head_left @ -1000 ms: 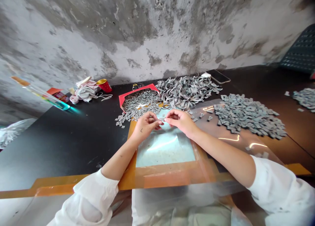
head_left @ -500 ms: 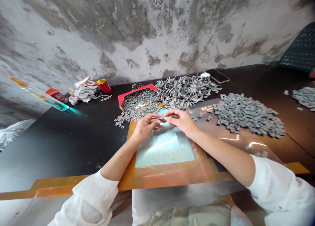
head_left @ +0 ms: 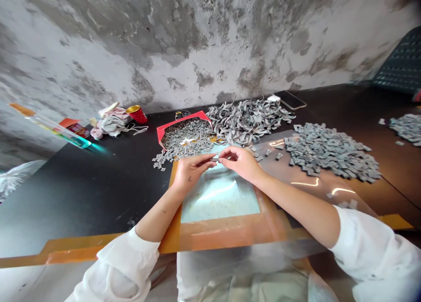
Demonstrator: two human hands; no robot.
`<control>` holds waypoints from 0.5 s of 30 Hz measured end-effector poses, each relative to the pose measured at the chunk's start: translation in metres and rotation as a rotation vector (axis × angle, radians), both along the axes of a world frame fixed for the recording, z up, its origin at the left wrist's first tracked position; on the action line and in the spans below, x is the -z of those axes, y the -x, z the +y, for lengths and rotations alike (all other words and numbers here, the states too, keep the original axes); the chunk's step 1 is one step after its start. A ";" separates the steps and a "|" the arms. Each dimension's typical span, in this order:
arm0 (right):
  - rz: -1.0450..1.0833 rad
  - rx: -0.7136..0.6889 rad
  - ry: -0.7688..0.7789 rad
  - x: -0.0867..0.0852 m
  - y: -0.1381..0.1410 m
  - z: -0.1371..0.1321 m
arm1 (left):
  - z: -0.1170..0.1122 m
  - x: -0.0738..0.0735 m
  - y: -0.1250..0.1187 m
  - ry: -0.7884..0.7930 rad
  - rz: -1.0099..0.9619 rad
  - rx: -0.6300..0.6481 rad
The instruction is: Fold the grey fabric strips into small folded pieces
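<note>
Left hand (head_left: 190,171) and right hand (head_left: 242,164) pinch a grey piece (head_left: 215,159) above glossy sheeting (head_left: 220,205).

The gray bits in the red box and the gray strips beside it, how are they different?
The gray bits are short; the gray strips are long and curly. The gray bits sit in and spill from the red box; the gray strips heap outside it. Both are gray.
</note>
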State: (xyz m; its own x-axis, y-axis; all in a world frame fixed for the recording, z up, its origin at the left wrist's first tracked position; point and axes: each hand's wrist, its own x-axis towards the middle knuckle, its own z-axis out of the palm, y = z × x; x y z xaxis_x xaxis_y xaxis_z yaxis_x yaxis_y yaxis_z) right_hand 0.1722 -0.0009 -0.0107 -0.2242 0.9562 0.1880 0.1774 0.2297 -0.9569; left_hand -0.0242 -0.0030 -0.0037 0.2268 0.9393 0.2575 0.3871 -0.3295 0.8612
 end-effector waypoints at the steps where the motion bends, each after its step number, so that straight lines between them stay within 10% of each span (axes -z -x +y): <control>1: -0.007 0.006 -0.004 0.001 0.000 0.001 | 0.000 0.000 0.000 -0.005 -0.001 0.004; 15: -0.251 0.124 -0.143 -0.010 0.001 -0.010 | 0.004 -0.001 0.004 -0.427 0.326 0.159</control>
State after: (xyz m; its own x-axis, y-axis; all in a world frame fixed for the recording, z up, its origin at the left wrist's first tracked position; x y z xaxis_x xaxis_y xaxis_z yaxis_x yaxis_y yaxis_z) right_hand 0.1708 -0.0109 -0.0010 -0.1644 0.9470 0.2760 0.4394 0.3208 -0.8390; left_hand -0.0281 0.0008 -0.0032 0.4886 0.7148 0.5003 0.5282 -0.6988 0.4824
